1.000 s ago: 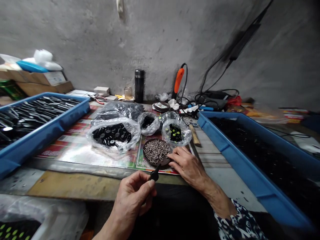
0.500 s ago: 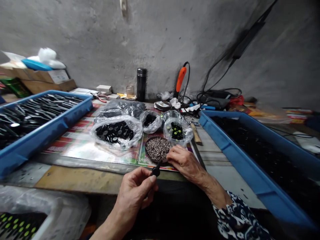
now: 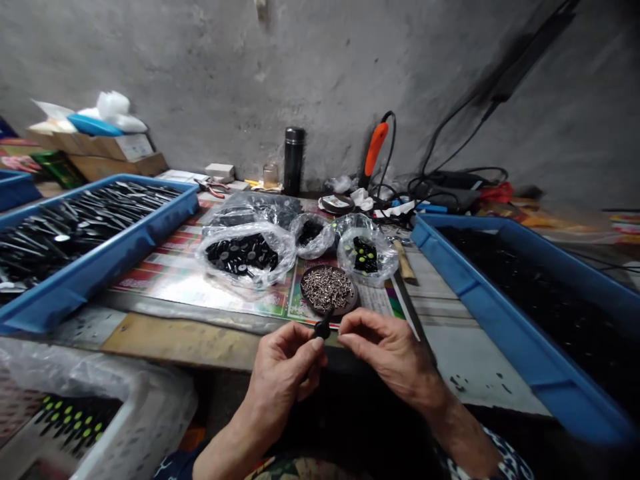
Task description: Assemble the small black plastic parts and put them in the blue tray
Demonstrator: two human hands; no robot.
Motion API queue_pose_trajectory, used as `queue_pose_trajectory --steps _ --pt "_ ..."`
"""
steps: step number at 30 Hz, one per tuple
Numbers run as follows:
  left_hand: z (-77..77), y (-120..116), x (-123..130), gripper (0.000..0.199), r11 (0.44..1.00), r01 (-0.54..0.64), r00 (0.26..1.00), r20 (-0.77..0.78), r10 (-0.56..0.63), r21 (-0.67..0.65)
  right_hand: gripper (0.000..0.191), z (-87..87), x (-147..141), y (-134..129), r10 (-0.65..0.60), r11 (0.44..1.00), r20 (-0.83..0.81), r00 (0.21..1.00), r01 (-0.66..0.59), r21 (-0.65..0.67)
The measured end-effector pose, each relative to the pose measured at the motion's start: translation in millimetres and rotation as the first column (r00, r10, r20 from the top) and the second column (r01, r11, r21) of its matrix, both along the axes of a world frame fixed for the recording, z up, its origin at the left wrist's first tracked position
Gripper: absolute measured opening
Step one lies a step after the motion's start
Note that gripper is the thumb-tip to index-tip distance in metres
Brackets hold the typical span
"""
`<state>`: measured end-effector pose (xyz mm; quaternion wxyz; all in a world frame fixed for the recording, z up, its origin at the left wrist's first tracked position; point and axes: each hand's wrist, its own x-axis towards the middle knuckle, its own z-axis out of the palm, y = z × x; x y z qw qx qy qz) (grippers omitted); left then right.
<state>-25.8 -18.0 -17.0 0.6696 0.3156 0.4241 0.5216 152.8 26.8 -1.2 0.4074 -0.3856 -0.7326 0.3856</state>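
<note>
My left hand (image 3: 286, 363) pinches a small black plastic piece (image 3: 323, 329), with a round disc and a narrow stem, between thumb and fingers. Close to its right side, my right hand (image 3: 393, 353) has thumb and forefinger pressed together; whatever lies between those tips is too small to make out. Just beyond both hands sits a round dark dish (image 3: 353, 301) heaped with small shiny metal pins (image 3: 326, 285). Behind it, one open plastic bag (image 3: 385, 263) holds black pieces with yellow-green dots, and another bag (image 3: 285, 257) on the left holds black disc-shaped pieces.
Blue trays of black parts flank the workspace, one left (image 3: 165, 223) and one right (image 3: 465, 293). A small bag (image 3: 315, 248), a thermos (image 3: 294, 163), an orange-handled tool (image 3: 375, 150) and a wooden handle (image 3: 405, 263) are behind. A plastic-lined basket (image 3: 150, 400) stands lower left.
My right hand has drawn back from the dish of pins toward the black piece in my left hand, fingertips pinched. The whole view has shifted slightly.
</note>
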Motion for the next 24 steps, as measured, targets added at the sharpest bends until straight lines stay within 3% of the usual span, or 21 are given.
queue_pose_trajectory --steps 3,12,18,24 --pt "0.5 -2 1 0.037 1.0 0.008 1.0 -0.014 -0.008 0.021 0.009 -4.3 -8 -14 -0.056 0.998 -0.075 0.996 0.053 -0.038" --pt "1.7 -7 2 0.04 1.0 -0.009 0.999 -0.032 0.01 0.028 0.011 -6.9 -18 -28 -0.099 0.988 -0.165 0.981 0.117 0.106" --pt "1.2 -10 4 0.044 0.998 -0.032 0.996 -0.085 0.038 0.062 0.008 -11.8 -24 -34 -0.142 0.987 -0.244 0.959 0.157 0.04" --pt "-3.2 -12 4 0.031 0.974 -0.049 0.952 -0.283 0.113 0.222 0.013 -12.6 -27 -36 -0.175 0.984 -0.282 0.943 0.173 -0.033"
